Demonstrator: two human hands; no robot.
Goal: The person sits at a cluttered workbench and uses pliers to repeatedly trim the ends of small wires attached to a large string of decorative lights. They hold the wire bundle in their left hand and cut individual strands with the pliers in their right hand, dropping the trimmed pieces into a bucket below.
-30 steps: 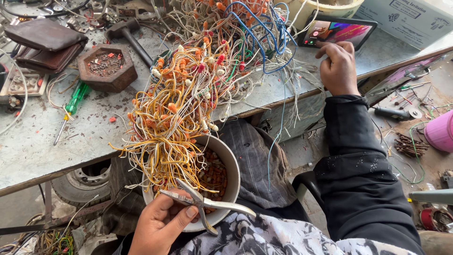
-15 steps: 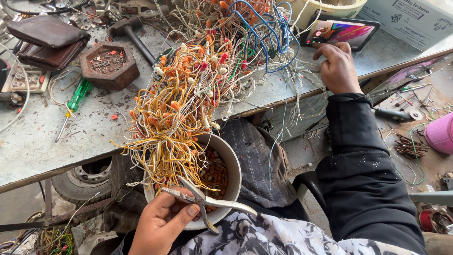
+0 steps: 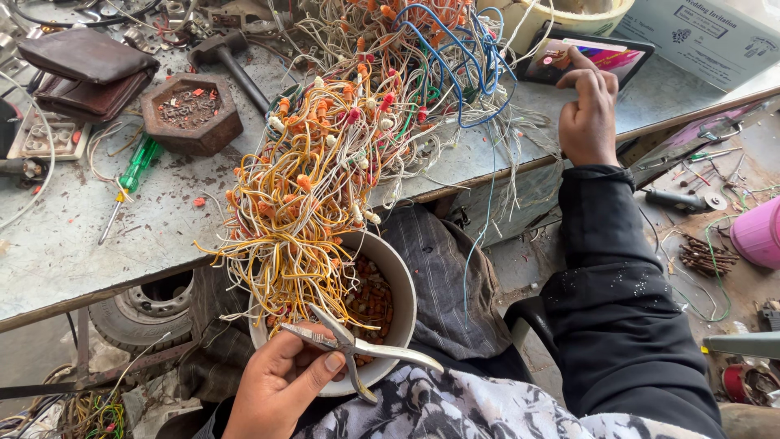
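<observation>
Cluttered workshop, seen from above: a grey, scratched counter (image 3: 57, 252) across the upper left of the frame, a dirt floor littered with wire scraps at the right. Spilled over the counter's front edge, a big tangle of thin wires (image 3: 325, 162), yellow, white and orange with a few blue loops at the top centre. Hung with its loose ends down into a pale round bowl (image 3: 404, 293) at the lower centre, probably so that small orange and white bits fell inside and not onto the lap.

Held in the left hand (image 3: 280, 386), at the bottom left of the frame, a pair of metal cutters (image 3: 357, 349): fingers wrapped narrowly about one handle, blades parted just under the wire ends, right over the bowl's near rim. Reached up to the upper right with the right hand (image 3: 587, 110): fingers loosely bent, clasping nothing, the forefinger laid on a lit phone (image 3: 597, 58) propped at the counter's far side.

Pushed aside at the upper left, out of the wires' way: a brown wallet (image 3: 85, 69), a rusty hexagonal tray (image 3: 191, 114) of small parts, a hammer (image 3: 227, 57), a green screwdriver (image 3: 134, 167).
</observation>
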